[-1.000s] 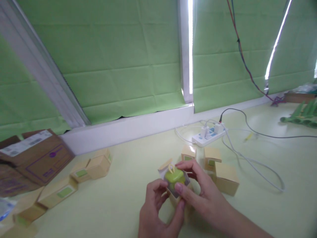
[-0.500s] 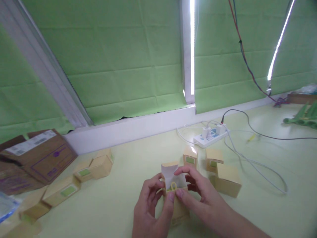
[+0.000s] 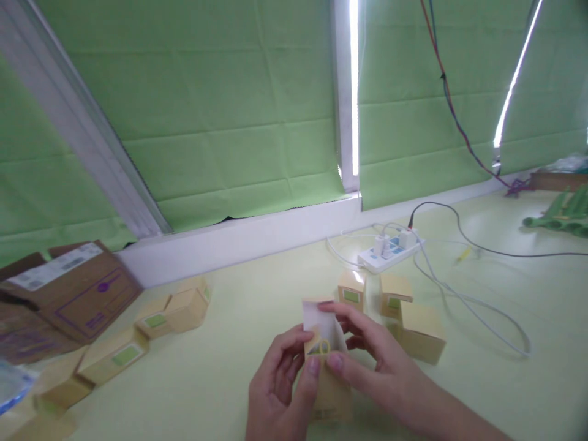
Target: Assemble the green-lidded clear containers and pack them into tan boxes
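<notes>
A small tan cardboard box (image 3: 331,392) stands between my two hands, its lid flap (image 3: 316,315) raised with the white inside facing me. A yellow loop (image 3: 324,347) sticks up at the box's mouth; what it belongs to is hidden inside. My left hand (image 3: 287,380) grips the box's left side, thumb on the front and forefinger at the flap's left edge. On the right side, my right hand (image 3: 374,352) is closed on the box, its thumb at the front rim and its forefinger on the flap's top edge.
Just beyond my right hand are several closed tan boxes (image 3: 422,331). A power strip (image 3: 388,252) with plugs and a white cable (image 3: 487,303) lies behind them. More tan boxes (image 3: 114,355) form a row at left beside a brown carton (image 3: 87,288). Green tubes (image 3: 558,220) lie far right.
My left forefinger has moved up and right onto the flap's edge. The flap looks narrower and more upright, and my right forefinger has shifted slightly up along its top.
</notes>
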{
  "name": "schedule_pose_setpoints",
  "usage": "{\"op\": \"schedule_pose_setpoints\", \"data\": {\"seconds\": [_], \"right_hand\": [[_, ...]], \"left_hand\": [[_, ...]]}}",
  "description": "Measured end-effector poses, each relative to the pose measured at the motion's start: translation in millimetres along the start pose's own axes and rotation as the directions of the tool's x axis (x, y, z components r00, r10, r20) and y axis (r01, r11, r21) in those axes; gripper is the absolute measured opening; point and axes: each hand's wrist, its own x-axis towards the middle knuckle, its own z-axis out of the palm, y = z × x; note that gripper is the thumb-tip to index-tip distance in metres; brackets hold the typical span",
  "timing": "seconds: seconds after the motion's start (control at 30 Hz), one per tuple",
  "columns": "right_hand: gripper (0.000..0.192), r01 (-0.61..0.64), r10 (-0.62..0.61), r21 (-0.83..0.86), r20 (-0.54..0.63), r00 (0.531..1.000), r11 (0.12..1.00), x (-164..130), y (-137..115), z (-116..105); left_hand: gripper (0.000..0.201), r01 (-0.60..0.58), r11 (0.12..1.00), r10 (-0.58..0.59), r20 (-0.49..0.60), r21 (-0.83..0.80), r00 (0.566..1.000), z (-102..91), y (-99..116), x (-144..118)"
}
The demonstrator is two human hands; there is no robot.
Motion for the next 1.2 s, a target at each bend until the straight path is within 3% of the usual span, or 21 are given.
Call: {"op": "schedule_pose_setpoints", "data": {"seconds": [0.1,0.3,0.47,0.63,0.8,1.0,1.2], "right_hand": [[0.039,0.026,-0.025,0.067,-0.015,1.000,0.997,2,2,2],[0.020,0.039,-0.039,-0.029,-0.014,0.999,0.999,4,6,2],[0.018,0.114,-0.116,-0.093,-0.021,0.993,0.989,2,5,0],[0.015,0.154,-0.152,-0.119,0.025,0.988,0.981,3,2,1],[0.020,0.070,-0.070,-0.043,0.004,0.998,0.997,3,4,2],[0.026,0.080,-0.080,-0.053,-0.001,0.997,0.995,2,4,1],[0.023,0.137,-0.135,-0.075,0.027,0.990,0.988,1,2,-1]], "left_hand": [[0.027,0.053,0.998,-0.053,0.003,-0.014,0.999,-1.1,3,2],[0.027,0.073,0.997,-0.073,0.020,-0.013,0.997,-1.9,4,3],[0.049,0.103,0.982,-0.111,-0.041,-0.157,0.993,-0.9,0,6],[0.032,0.163,0.979,-0.155,0.071,-0.124,0.985,-6.5,0,10],[0.025,0.102,0.992,-0.097,0.066,-0.074,0.993,-5.2,6,7],[0.016,0.003,0.998,-0.007,0.069,0.058,0.998,-3.5,10,5],[0.010,-0.081,0.997,0.081,0.121,-0.008,0.989,-9.0,5,6]]}}
